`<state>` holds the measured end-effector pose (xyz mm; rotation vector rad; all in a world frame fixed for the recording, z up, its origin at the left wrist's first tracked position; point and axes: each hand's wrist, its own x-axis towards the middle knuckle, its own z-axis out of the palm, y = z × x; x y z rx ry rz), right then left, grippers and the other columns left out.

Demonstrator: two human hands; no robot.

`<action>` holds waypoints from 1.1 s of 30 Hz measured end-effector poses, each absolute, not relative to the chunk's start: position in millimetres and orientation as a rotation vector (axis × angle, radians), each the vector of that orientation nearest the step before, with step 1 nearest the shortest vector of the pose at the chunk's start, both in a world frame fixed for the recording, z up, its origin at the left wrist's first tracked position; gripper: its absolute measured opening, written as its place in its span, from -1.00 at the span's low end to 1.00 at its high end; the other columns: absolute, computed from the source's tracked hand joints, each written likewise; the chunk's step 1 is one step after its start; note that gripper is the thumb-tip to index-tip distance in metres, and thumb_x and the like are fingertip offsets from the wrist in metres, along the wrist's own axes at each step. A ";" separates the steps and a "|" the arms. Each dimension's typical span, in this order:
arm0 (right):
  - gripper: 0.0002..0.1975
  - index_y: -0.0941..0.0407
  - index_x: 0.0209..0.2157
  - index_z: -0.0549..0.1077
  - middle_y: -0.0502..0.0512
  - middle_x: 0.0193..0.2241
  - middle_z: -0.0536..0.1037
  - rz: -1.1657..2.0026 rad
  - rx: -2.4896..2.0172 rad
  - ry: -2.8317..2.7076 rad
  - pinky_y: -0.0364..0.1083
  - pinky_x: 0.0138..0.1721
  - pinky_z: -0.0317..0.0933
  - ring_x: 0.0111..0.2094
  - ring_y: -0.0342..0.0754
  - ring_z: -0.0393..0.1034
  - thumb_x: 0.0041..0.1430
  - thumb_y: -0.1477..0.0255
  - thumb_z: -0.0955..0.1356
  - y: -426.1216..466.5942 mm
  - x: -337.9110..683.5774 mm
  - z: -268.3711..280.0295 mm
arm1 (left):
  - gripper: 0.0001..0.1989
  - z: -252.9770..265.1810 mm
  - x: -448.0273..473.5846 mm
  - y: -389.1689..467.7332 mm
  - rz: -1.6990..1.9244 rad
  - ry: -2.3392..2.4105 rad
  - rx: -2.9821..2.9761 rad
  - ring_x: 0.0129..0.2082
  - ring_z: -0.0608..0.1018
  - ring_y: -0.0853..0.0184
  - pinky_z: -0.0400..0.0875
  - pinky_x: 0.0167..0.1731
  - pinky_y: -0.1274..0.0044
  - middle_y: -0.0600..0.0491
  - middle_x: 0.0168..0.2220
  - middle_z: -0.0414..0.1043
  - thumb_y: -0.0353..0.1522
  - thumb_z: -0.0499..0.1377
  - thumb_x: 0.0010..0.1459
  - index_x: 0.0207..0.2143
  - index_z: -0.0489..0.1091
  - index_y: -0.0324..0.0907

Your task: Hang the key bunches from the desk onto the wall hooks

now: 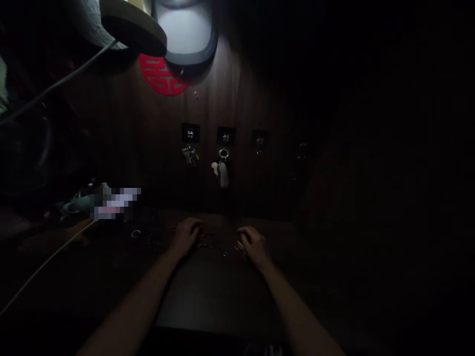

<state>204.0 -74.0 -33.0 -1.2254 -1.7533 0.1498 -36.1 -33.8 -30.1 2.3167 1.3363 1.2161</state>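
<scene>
On the dark tabletop point(208, 291), my left hand point(185, 236) rests with its fingers curved and apart from the thumb. Small reddish pieces point(205, 240) lie just right of its fingertips, too dim to name. My right hand point(254, 243) arches over the table, thumb and fingers apart. Beside its thumb is a small cluster of yellow and shiny pieces point(240, 245), partly covered by the hand. I see no clear hold on anything in either hand. Tiny bright bits point(225, 254) lie between the hands.
A lit lamp point(185, 29) hangs above, near a red paper-cut decoration point(163, 79). Wall hooks carry a bunch of keys point(190, 155) and a ring with a pale pendant point(223, 173). A metal ring point(136, 234) lies left; a white cable point(48, 269) crosses that side. The right is dark.
</scene>
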 end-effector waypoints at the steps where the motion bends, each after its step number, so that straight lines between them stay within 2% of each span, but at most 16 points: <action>1: -0.78 0.06 -0.38 0.45 0.06 -0.39 0.51 0.145 -1.226 -1.764 -0.08 -0.21 0.21 -0.27 -0.04 0.38 0.05 0.52 0.20 -73.9 204.0 -33.3 | -0.73 -27.8 -35.0 -36.7 1.167 1.294 2.394 -0.13 0.44 0.27 0.28 -0.12 0.41 0.00 -0.18 0.44 -0.45 -0.03 0.07 -0.21 0.39 -0.15; 6: -0.77 0.07 -0.38 0.46 0.06 -0.39 0.50 0.138 -1.252 -1.819 -0.07 -0.21 0.20 -0.28 -0.04 0.37 0.05 0.53 0.19 -73.5 204.0 -33.2 | -0.82 -15.5 -22.9 -54.7 0.940 1.174 2.703 -0.14 0.40 0.26 0.19 -0.09 0.38 0.00 -0.19 0.41 -0.35 0.04 0.10 -0.30 0.41 -0.15; 10: -0.77 0.07 -0.38 0.46 0.05 -0.39 0.50 0.123 -1.278 -1.825 -0.07 -0.21 0.20 -0.27 -0.05 0.37 0.06 0.54 0.19 -74.1 203.8 -32.0 | -0.78 -15.3 -18.0 -59.3 0.787 1.194 2.813 -0.14 0.36 0.20 0.19 -0.10 0.35 0.01 -0.19 0.37 -0.20 0.17 -0.01 -0.35 0.41 -0.14; 14: -0.77 0.07 -0.37 0.45 0.06 -0.38 0.49 0.123 -1.247 -1.839 -0.07 -0.20 0.19 -0.27 -0.05 0.37 0.06 0.54 0.19 -74.2 204.2 -32.0 | -0.83 -18.5 -18.4 -58.0 0.728 1.196 2.795 -0.14 0.35 0.20 0.22 -0.15 0.37 0.00 -0.16 0.36 -0.27 0.15 0.00 -0.34 0.41 -0.14; 18: -0.76 0.07 -0.37 0.45 0.06 -0.37 0.50 0.106 -1.247 -1.845 -0.07 -0.19 0.18 -0.26 -0.05 0.37 0.06 0.56 0.19 -73.9 204.1 -33.3 | -0.88 -17.8 -15.0 -58.2 0.800 1.091 2.713 -0.16 0.38 0.25 0.21 -0.14 0.40 0.02 -0.19 0.40 -0.32 0.11 0.06 -0.39 0.41 -0.14; 26: -0.79 0.04 -0.34 0.45 0.04 -0.33 0.53 0.144 -1.260 -1.906 -0.05 -0.17 0.12 -0.23 -0.06 0.38 0.08 0.54 0.21 -84.1 189.4 -26.2 | -0.78 -12.4 -7.4 -60.2 1.030 1.103 2.323 -0.28 0.47 0.32 0.26 -0.17 0.49 0.09 -0.35 0.48 -0.22 0.03 0.13 -0.38 0.38 -0.14; 33: -0.81 0.03 -0.32 0.45 0.05 -0.31 0.54 0.178 -1.306 -1.914 -0.02 -0.16 0.09 -0.23 -0.03 0.38 0.11 0.48 0.22 -88.2 183.5 -20.7 | -0.77 -11.3 -4.4 -60.2 1.147 1.137 2.015 -0.40 0.50 0.35 0.33 -0.35 0.57 0.11 -0.43 0.46 -0.21 0.05 0.09 -0.42 0.37 -0.17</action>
